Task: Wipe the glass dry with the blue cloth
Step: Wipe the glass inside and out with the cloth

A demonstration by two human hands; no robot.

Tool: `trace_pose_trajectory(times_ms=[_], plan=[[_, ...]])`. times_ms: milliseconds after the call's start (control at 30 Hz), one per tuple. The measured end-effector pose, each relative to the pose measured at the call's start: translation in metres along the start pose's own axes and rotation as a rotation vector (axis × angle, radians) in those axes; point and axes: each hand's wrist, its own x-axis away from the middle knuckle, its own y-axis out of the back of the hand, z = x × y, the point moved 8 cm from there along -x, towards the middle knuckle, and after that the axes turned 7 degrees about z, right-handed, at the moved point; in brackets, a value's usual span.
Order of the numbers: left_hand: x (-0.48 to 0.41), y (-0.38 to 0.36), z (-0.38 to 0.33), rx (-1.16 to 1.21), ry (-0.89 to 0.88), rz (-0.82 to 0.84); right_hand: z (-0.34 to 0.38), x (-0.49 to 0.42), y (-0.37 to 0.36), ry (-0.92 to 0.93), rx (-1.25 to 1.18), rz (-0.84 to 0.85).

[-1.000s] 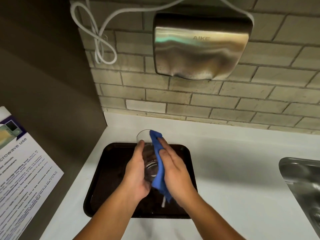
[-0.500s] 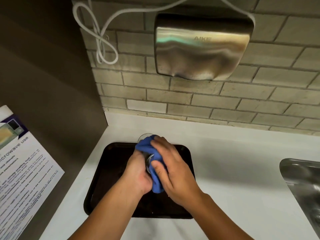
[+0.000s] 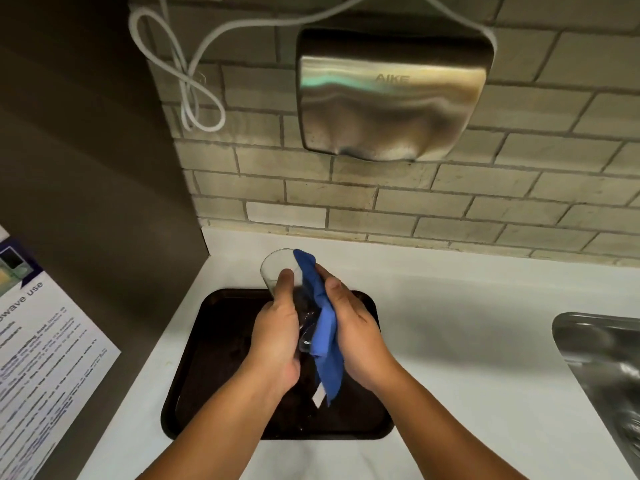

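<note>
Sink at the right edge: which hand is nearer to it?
Right. The right hand holds the blue cloth against the glass on the side toward the sink; the left hand holds the glass from the other side, farther away.

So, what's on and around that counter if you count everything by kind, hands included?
hands: 2 (left hand, right hand)
glass: 1
blue cloth: 1
dark tray: 1
hand dryer: 1
white cable: 1
sink: 1
printed notice: 1
Total: 9
</note>
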Motion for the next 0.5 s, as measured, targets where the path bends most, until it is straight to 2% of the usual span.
trace_pose_trajectory(times_ms=[100, 233, 367, 500], plan=[[-0.001, 0.005, -0.008, -0.084, -0.060, -0.015, -0.001, 0.000, -0.009, -0.012, 0.045, 0.082], [0.001, 0.008, -0.005, -0.173, -0.140, -0.002, 0.007, 0.001, -0.015, 0.125, 0.294, 0.125], [0.001, 0.014, -0.004, -0.253, -0.176, -0.046, 0.003, -0.005, -0.007, 0.024, 0.029, 0.106], [-0.002, 0.020, -0.008, -0.285, -0.205, -0.073, -0.006, -0.008, -0.012, 0.030, 0.067, 0.088]])
